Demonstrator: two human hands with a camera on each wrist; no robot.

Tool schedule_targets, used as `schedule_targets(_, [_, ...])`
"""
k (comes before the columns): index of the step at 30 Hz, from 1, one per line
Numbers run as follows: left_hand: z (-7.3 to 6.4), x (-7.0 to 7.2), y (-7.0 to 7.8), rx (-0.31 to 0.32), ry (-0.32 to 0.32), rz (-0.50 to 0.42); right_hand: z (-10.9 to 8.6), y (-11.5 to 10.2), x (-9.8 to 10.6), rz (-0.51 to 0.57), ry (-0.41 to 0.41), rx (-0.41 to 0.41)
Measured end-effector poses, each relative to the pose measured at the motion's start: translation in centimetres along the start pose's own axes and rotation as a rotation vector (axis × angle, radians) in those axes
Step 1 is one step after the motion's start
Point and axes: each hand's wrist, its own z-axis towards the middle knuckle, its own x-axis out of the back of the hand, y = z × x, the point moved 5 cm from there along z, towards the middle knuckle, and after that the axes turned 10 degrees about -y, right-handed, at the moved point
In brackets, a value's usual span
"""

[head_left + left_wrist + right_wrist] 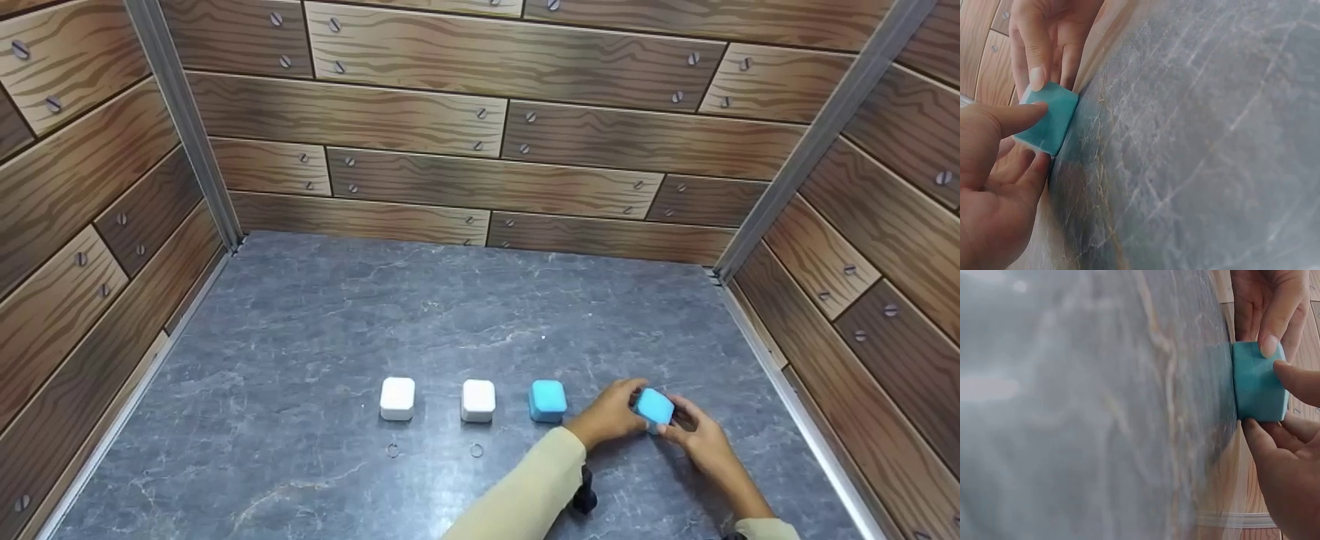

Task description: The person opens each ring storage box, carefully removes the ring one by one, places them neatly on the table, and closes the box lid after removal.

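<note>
Both hands hold a small, rounded blue box (655, 406) at the right of the row. My left hand (613, 412) grips its left side and my right hand (697, 435) its right side. The two thumbs press the box's near face, as the left wrist view shows on the blue box (1057, 115), with fingers around the sides. From the right wrist, the blue box (1258, 382) shows its base right at the tabletop. Just left of the hands stands a second blue box (547, 400).
Two white boxes, a left one (397, 398) and a right one (478, 400), stand further left. In front of them lie two small metal rings, a left ring (393, 450) and a right ring (477, 451). Wood-patterned walls (420, 127) enclose the grey marbled tabletop (315, 322).
</note>
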Motion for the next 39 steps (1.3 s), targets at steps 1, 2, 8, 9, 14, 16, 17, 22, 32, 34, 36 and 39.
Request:
schedule_targets(1, [-0.1,0.0,0.0,0.003,0.004,0.002,0.0,0.0,0.0,0.002,-0.008,0.012])
schedule_targets(2, [-0.1,-0.1,0.0,0.005,0.009,0.007,0.1,-0.1,0.0,0.009,-0.014,0.026])
schedule_targets(8, [-0.4,-0.3,0.2,0.031,0.056,0.048,0.3,-0.3,0.2,0.032,-0.026,0.109])
schedule_targets(9, [-0.5,-0.3,0.2,0.035,0.067,0.053,0.4,-0.3,0.2,0.034,-0.029,0.115])
schedule_targets(14, [-0.9,-0.5,0.3,0.069,0.109,0.049,0.8,-0.4,0.3,0.021,-0.063,0.122])
schedule_targets(16, [-1.1,-0.5,0.2,0.087,0.117,0.037,1.0,-0.5,0.3,0.019,-0.079,0.125])
schedule_targets(17, [-1.2,-0.5,0.1,0.096,0.121,0.028,1.1,-0.6,0.2,0.019,-0.088,0.128])
schedule_targets(22, [-1.9,0.0,-0.1,0.100,0.152,0.032,1.4,-1.0,-0.1,0.015,-0.141,0.164])
schedule_targets(32, [-3.5,0.4,-0.8,0.089,0.255,0.021,2.1,-1.6,-1.1,-0.019,-0.201,0.246])
schedule_targets(34, [-3.7,0.5,-1.0,0.095,0.274,0.015,2.3,-1.7,-1.3,-0.008,-0.216,0.260])
schedule_targets(36, [-3.9,0.7,-1.2,0.108,0.286,0.012,2.5,-1.9,-1.5,0.012,-0.235,0.270])
schedule_targets(39, [-4.1,1.0,-1.4,0.121,0.306,-0.001,2.8,-2.3,-1.8,0.018,-0.256,0.287])
